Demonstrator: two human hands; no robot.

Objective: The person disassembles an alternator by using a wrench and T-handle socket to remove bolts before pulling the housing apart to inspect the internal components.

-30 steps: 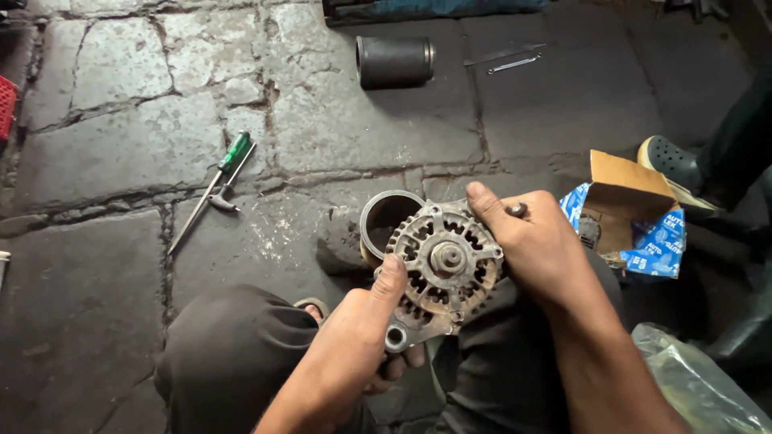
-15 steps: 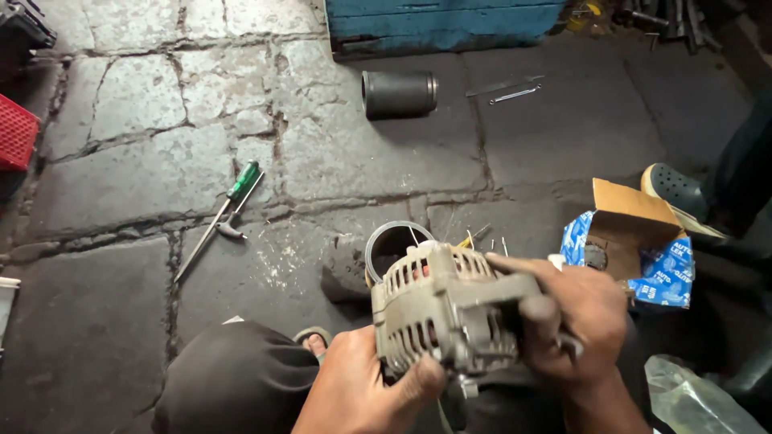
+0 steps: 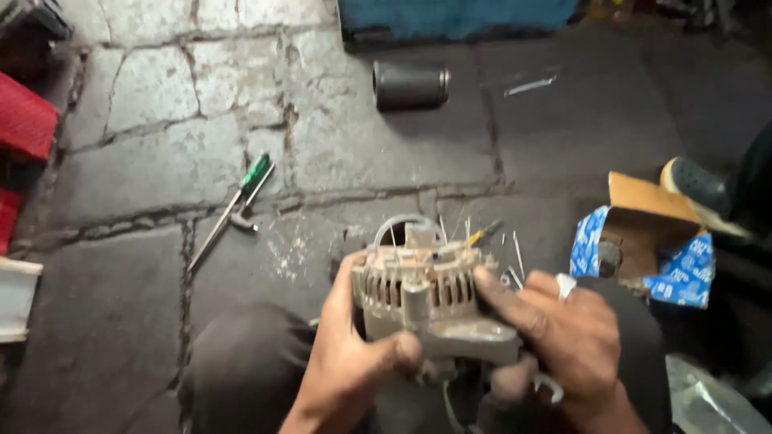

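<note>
A grey metal alternator housing [image 3: 418, 297] with slotted vents is held over my lap, edge toward the camera, thin wire ends sticking up from its top. My left hand [image 3: 346, 362] grips its left and lower side, thumb across the front. My right hand [image 3: 563, 337], with a ring on one finger, clasps the right side from above. A metal ring-shaped part [image 3: 394, 229] sits on the stone floor just behind the housing, mostly hidden by it.
A green-handled screwdriver [image 3: 233, 210] lies on the cracked stone floor to the left. A dark metal cylinder [image 3: 410, 84] lies farther back. An open blue and brown cardboard box [image 3: 643, 241] and a shoe [image 3: 696, 185] are at the right. Red crates [image 3: 24, 128] stand at the left edge.
The housing has been turned from face-up to edge-on between my hands. My right hand has shifted from its far edge to its right side.
</note>
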